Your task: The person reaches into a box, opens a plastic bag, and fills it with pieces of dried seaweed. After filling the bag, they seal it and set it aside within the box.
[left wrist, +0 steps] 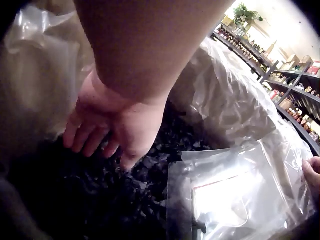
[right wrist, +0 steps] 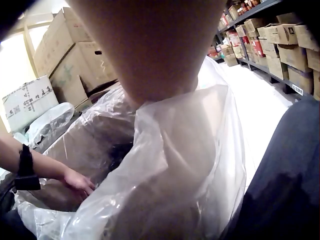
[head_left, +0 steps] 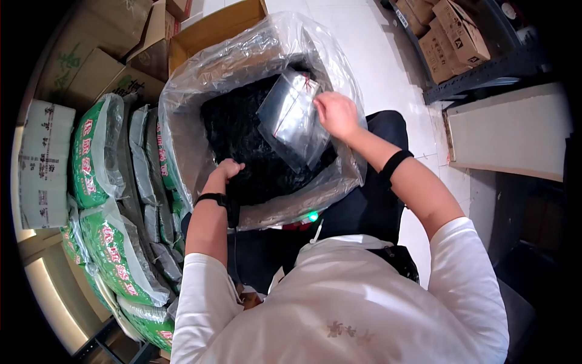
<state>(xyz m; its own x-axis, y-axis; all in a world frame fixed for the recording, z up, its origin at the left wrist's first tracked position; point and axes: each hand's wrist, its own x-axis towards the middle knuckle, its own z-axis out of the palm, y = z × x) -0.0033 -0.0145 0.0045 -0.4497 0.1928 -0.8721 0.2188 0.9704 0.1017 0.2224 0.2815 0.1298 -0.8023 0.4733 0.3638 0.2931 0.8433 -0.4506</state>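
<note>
A mass of black, flaky material (head_left: 236, 127) lies inside a box lined with a clear plastic liner (head_left: 182, 130). My left hand (head_left: 229, 170) is low at the near left of it; in the left wrist view this hand (left wrist: 117, 117) points down with loose fingers at the black surface (left wrist: 75, 185). At the right side of the box, my right hand (head_left: 338, 115) pinches the edge of a clear flat bag (head_left: 288, 112), which lies over the black material. That bag (left wrist: 225, 195) shows a red line in the left wrist view. In the right wrist view the right fingers are hidden.
Green-and-white packed sacks (head_left: 112, 255) are stacked left of the box, beside a white carton (head_left: 45, 164). Cardboard boxes (head_left: 91, 60) stand behind at the left. A dark shelf (head_left: 479, 88) with cartons is at the upper right, and a pale panel (head_left: 509, 133) stands below it.
</note>
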